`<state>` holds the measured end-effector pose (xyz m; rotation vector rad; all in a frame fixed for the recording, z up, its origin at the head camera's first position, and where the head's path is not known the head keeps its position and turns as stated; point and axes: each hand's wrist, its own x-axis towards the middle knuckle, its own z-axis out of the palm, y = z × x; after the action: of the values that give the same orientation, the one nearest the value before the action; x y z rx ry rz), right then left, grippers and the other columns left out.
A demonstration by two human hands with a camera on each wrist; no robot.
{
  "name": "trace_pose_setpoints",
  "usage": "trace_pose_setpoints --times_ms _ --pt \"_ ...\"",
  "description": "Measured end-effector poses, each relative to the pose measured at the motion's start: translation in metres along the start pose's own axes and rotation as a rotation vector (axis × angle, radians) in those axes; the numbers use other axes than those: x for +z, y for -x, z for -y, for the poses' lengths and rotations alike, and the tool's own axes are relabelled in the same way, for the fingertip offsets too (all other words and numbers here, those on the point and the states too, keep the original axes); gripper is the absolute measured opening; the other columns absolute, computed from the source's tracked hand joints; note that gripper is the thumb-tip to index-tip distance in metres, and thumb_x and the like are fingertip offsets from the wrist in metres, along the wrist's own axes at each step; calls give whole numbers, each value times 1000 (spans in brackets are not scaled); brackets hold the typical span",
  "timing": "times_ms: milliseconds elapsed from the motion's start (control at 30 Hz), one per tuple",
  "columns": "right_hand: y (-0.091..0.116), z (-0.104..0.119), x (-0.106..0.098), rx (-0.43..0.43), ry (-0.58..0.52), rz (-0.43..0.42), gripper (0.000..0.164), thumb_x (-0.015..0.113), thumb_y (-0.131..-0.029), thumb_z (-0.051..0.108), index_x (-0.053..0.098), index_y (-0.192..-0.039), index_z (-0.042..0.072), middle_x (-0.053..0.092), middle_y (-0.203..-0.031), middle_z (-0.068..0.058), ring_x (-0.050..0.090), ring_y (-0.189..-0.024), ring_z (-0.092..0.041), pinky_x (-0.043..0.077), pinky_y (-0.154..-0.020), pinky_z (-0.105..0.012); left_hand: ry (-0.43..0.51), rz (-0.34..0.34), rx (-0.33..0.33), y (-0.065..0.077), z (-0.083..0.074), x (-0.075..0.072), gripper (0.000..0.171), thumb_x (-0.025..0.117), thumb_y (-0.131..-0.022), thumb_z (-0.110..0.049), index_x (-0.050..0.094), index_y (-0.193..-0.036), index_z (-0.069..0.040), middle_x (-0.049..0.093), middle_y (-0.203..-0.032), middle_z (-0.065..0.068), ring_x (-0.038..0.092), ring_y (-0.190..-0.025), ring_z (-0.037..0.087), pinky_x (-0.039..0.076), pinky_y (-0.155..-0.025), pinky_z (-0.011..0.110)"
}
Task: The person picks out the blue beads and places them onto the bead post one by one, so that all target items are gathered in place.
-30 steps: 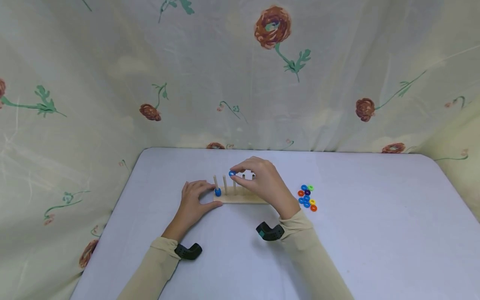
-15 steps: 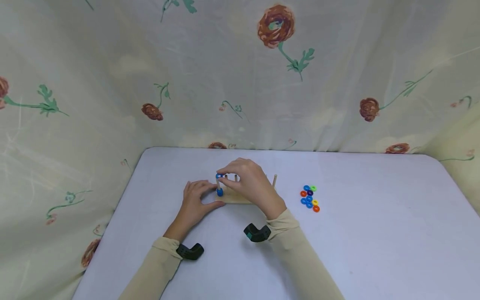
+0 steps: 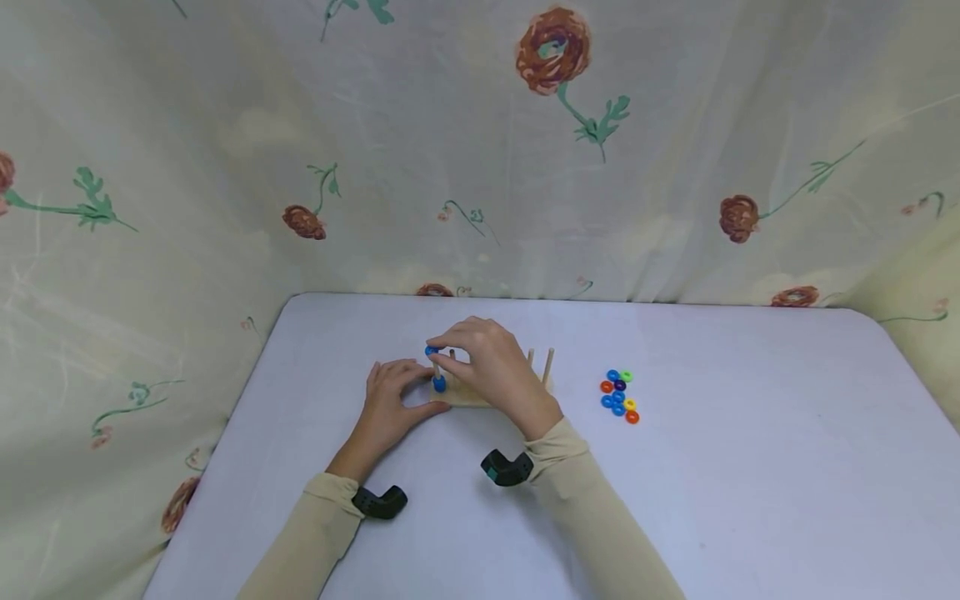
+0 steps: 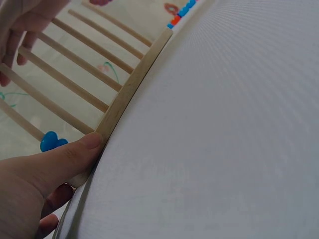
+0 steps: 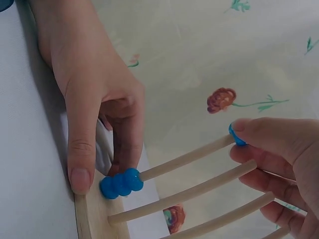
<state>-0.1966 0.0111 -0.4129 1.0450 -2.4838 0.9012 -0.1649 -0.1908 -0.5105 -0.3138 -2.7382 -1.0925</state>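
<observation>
A wooden peg board (image 3: pixel 467 400) with a row of upright pegs stands on the table. My left hand (image 3: pixel 390 407) grips its left end, the thumb on the front edge and the fingers behind. A short stack of blue rings (image 5: pixel 121 183) sits low on the leftmost peg. At the tip of that same peg, my right hand (image 3: pixel 491 367) pinches a single blue ring (image 5: pixel 238 137) between thumb and index finger. In the right wrist view this ring meets the peg's end; how far it is over the tip is hidden by the fingers. The other pegs look bare.
To the right of the board lies a loose cluster of small rings, among them a dark purple ring (image 3: pixel 619 385), with blue, orange, yellow and green ones. The white table (image 3: pixel 750 467) ends at a flowered curtain (image 3: pixel 420 125) behind.
My right hand has moved left with the blue ring, from above the middle pegs to the tip of the leftmost peg. The left hand keeps its grip on the board.
</observation>
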Motion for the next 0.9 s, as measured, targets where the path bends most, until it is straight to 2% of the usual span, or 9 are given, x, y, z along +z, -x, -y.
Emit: trace_pose_setpoints --times_ms 167,433,567,900 --pt "1 0 -1 16 5 4 19 77 -95 24 81 -111 16 80 -103 2 72 -100 -15 60 -87 -33 -3 6 -12 0 0 0 56 93 -76 -34 74 -124 -13 67 -137 14 51 -138 35 8 -126 70" --pt "0 -1 0 -21 1 -59 36 80 -92 30 76 -125 15 78 -120 -2 72 -113 -20 59 -96 -37 -13 13 -22 0 0 0 60 93 -76 -36 72 -127 -13 67 -138 13 50 -140 35 7 -127 68" --pt "1 -1 -1 -22 -16 -80 37 81 -91 30 76 -124 14 78 -119 -2 72 -111 -19 60 -95 -37 -12 17 -29 0 0 0 59 93 -76 -36 73 -126 -12 66 -139 14 50 -140 35 7 -127 68" --pt "0 -1 -3 -14 -31 -69 33 81 -91 29 78 -120 14 79 -114 -2 72 -110 -19 60 -95 -36 -10 16 -28 1 -2 0 58 93 -76 -34 73 -126 -12 67 -139 14 50 -140 36 8 -127 68"
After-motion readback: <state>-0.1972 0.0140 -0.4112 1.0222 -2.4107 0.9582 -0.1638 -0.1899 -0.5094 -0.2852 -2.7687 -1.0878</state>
